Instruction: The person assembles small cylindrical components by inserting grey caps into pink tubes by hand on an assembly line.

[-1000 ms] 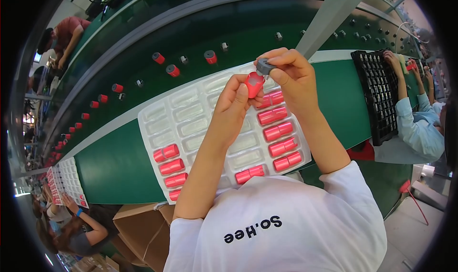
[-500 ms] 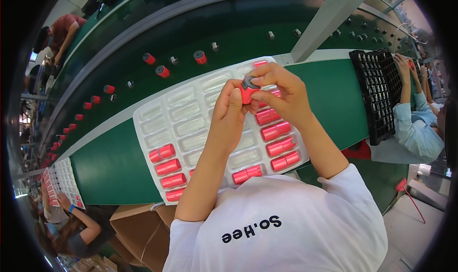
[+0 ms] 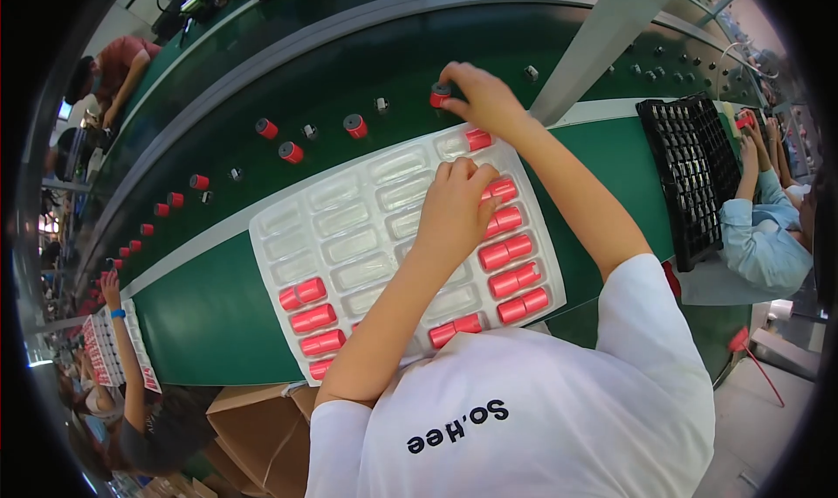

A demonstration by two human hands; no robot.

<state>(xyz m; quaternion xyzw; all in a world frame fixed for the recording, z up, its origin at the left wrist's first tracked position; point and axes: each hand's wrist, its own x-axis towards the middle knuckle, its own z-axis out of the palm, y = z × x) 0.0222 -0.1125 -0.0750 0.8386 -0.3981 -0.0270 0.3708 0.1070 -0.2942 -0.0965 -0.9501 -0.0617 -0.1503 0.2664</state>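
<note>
My right hand (image 3: 484,101) reaches over the green belt, its thumb and fingers around a short red cap piece with a grey end (image 3: 440,95). My left hand (image 3: 458,197) is low over the white moulded tray (image 3: 284,323), fingers bent, with thumb and forefinger on either side of the near end of a red cylinder (image 3: 500,191) in its slot. More red cylinders (image 3: 506,253) lie in the tray's right column, and others (image 3: 312,317) in its left column. Part of the middle of the tray is hidden by my left forearm.
Several grey-ended red pieces (image 3: 291,152) and small silver parts (image 3: 381,105) stand along the belt. A slanted grey post (image 3: 602,40) rises beyond my right hand. Black trays (image 3: 676,175) lie to the right near a co-worker's sleeve (image 3: 759,240). A cardboard box (image 3: 253,428) stands below the table at left.
My hands have parted. My right hand has carried the grey-ended red piece up and away to the belt; my left hand has moved down to the tray. Pieces on the belt have shifted slightly left.
</note>
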